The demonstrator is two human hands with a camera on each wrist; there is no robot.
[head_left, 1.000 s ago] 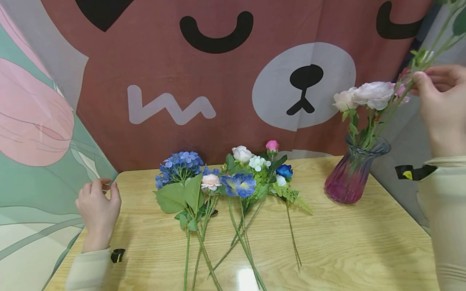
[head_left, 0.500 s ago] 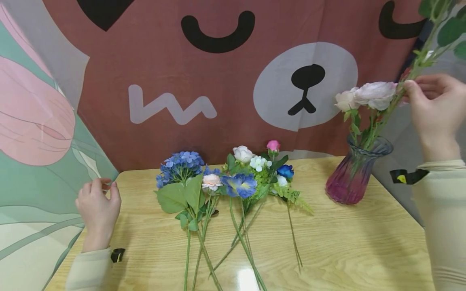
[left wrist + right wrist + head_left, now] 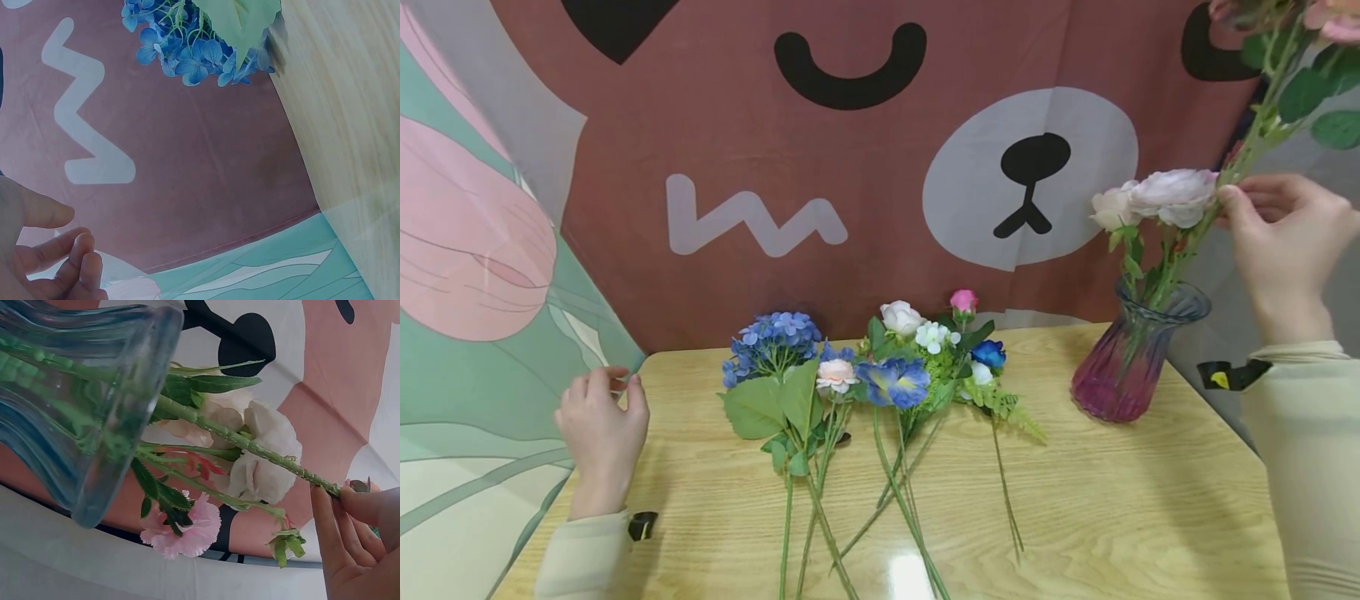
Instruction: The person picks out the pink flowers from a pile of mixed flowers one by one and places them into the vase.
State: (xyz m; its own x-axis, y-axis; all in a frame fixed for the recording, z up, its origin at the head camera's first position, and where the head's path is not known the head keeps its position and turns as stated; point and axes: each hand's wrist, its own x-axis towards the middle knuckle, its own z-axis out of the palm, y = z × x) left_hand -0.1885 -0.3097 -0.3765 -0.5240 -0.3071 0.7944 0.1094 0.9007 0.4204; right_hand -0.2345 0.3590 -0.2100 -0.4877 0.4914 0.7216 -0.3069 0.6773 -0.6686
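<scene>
Between thumb and fingers my right hand (image 3: 1288,250) pinches the stem (image 3: 269,455) of a tall artificial flower with pink blooms (image 3: 1337,18), cut off by the frame edge, and round green leaves. In the right wrist view this stem runs down into the glass vase (image 3: 1112,379), which is blue at the neck and magenta below. White blooms (image 3: 1176,196) stand in the vase beside the stem; a pink carnation (image 3: 187,525) shows in the right wrist view. My left hand (image 3: 601,425), fingers loosely curled and holding nothing, is at the table's left side.
Artificial flowers lie mid-table: a blue hydrangea (image 3: 775,342), a pale peach bloom (image 3: 835,377), a blue-and-yellow bloom (image 3: 895,382), a white rose (image 3: 900,317), a pink bud (image 3: 962,301) and a blue rose (image 3: 988,353). A bear-print cloth (image 3: 737,125) hangs behind the wooden table (image 3: 1112,517).
My right hand has moved left and down with the stem, bringing leaves and pink blooms into the head view. The left hand and the flowers on the table have stayed put.
</scene>
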